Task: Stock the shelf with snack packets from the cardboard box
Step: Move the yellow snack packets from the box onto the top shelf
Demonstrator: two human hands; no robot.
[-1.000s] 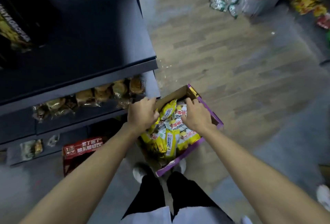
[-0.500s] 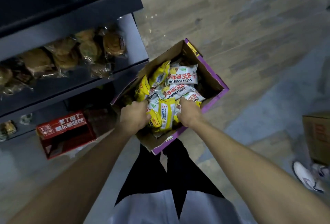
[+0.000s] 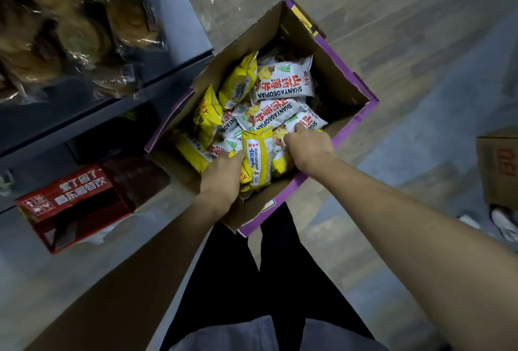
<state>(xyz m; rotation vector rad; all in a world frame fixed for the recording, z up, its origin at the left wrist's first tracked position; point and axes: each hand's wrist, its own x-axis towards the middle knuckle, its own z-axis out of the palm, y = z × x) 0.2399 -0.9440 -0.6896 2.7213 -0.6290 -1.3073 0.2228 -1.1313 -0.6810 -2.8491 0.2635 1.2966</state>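
An open cardboard box (image 3: pixel 335 70) with purple edges stands on the floor in front of my legs, beside the dark shelf (image 3: pixel 183 28). It holds several yellow and white snack packets (image 3: pixel 283 84). Both my hands are down inside its near end. My left hand (image 3: pixel 221 175) has its fingers curled round yellow packets at the near left. My right hand (image 3: pixel 308 149) digs into the packets at the near right, fingers curled among them and one fingertip on a white packet. An upright yellow packet (image 3: pixel 258 160) sits between the two hands.
The shelf's lower board carries clear bags of round brown pastries (image 3: pixel 75 39). A red carton (image 3: pixel 70 199) lies on the floor under the shelf, left of the box. Another cardboard box (image 3: pixel 499 165) and a person's white shoe (image 3: pixel 504 221) are at the right edge.
The view has dropped closer to the box. Both hands have slid from the far half of the box to its near end and pushed deeper among the packets.
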